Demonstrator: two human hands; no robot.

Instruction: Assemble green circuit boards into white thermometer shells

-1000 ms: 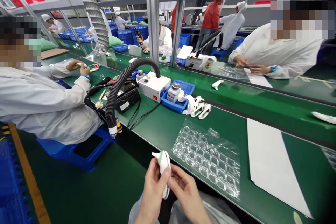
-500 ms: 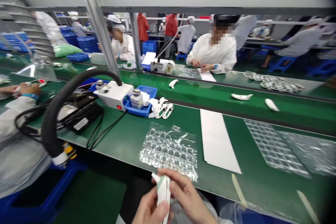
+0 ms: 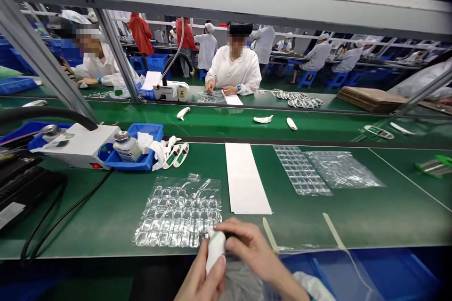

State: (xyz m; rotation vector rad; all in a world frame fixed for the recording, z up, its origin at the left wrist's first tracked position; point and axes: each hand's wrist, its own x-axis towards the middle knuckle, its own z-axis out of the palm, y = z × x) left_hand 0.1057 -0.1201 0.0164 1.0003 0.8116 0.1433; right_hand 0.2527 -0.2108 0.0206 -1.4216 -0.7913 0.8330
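Note:
A white curved device (image 3: 215, 250) with a narrow tip is held at the table's front edge. My left hand (image 3: 203, 275) is wrapped round its lower body. My right hand (image 3: 249, 247) touches its upper end, with a finger near the tip and the thumb by its side. Just beyond my hands lies a clear plastic blister sheet (image 3: 176, 216) on the green table (image 3: 293, 225). White paper (image 3: 245, 181) lies to the right of the sheet.
A blue bin (image 3: 141, 162) holds a bottle (image 3: 126, 146), beside a white box (image 3: 81, 143). Open white shells (image 3: 176, 154) lie near it. More plastic sheets (image 3: 300, 169) are at right. Across the green conveyor (image 3: 219, 124), a person (image 3: 235, 68) works.
The view has swung to the right, bringing in cardboard and more conveyor parts. The device has turned in my hands and shows more of its white back.

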